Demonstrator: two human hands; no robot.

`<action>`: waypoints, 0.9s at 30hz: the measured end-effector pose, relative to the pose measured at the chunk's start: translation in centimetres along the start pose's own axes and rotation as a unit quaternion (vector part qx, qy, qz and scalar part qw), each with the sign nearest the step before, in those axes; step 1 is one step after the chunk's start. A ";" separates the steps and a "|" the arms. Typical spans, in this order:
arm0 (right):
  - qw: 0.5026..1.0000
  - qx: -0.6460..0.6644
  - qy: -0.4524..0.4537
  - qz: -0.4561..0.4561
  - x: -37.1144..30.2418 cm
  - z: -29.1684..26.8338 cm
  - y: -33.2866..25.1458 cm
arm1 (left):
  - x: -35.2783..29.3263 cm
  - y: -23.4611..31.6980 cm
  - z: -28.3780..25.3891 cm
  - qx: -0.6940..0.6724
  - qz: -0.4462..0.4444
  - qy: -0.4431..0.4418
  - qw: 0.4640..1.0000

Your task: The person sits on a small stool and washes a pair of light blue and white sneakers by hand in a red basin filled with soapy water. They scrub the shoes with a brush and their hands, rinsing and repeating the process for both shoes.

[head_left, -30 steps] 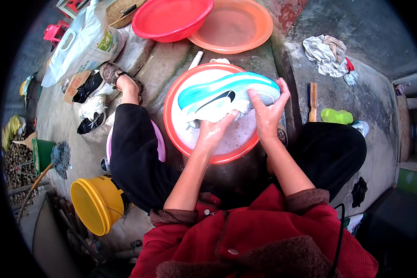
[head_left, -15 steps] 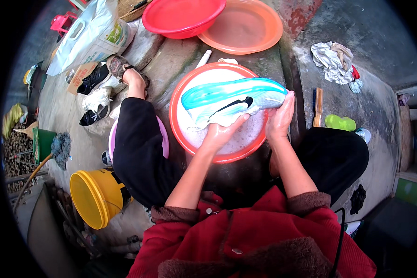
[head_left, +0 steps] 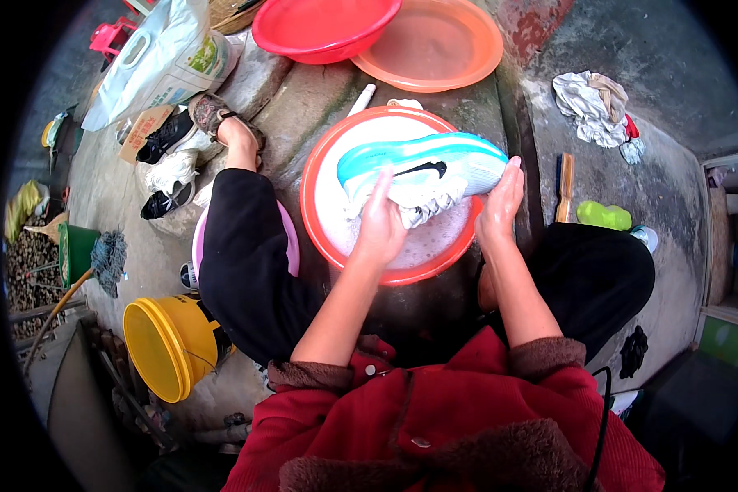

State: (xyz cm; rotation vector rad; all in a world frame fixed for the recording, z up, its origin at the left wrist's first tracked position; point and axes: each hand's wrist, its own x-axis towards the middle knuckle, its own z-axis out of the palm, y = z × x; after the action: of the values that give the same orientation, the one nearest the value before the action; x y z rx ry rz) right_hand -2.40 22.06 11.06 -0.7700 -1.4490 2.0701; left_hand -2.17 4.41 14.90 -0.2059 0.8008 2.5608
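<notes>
A wet blue-and-white sneaker (head_left: 467, 170) is held on its side above a red-orange basin (head_left: 310, 215) of foamy water. Its pale blue sole edge faces away from me, and the white laces hang toward me. My left hand (head_left: 380, 228) grips it near the heel and opening, thumb laid along the side. At the toe, my right hand (head_left: 500, 211) is closed against the tip, fingers pointing up. Part of the left hand's fingers is hidden by the shoe.
Beyond stand a red basin (head_left: 324, 31) and an orange basin (head_left: 443, 45), with a white tube (head_left: 362, 100) nearer. On the right lie a wooden brush (head_left: 565, 189), a lime-green object (head_left: 603, 215) and crumpled cloths (head_left: 586, 107). Leftward are shoes (head_left: 169, 197) and a yellow bucket (head_left: 156, 348).
The sneaker has tilted so more of its side and laces show, and it has shifted slightly right. My left thumb has come up onto its side.
</notes>
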 end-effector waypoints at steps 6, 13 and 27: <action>0.999 -0.042 0.015 -0.026 0.6 -0.5 1.5 | 1.1 -0.9 -1.4 -0.108 0.019 0.073 0.991; 0.992 -0.094 -0.031 0.075 0.8 -1.4 3.1 | 0.6 0.0 -0.4 0.173 0.155 0.196 0.953; 0.859 -0.032 -0.374 0.349 -2.1 0.3 -0.9 | -1.0 2.0 -0.4 0.495 0.137 -0.058 0.856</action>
State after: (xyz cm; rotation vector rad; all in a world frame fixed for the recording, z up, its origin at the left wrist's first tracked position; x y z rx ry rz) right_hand -1.02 20.75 12.34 -0.5769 -1.8051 3.1413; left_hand -2.23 2.35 15.90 0.4101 2.0620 2.0061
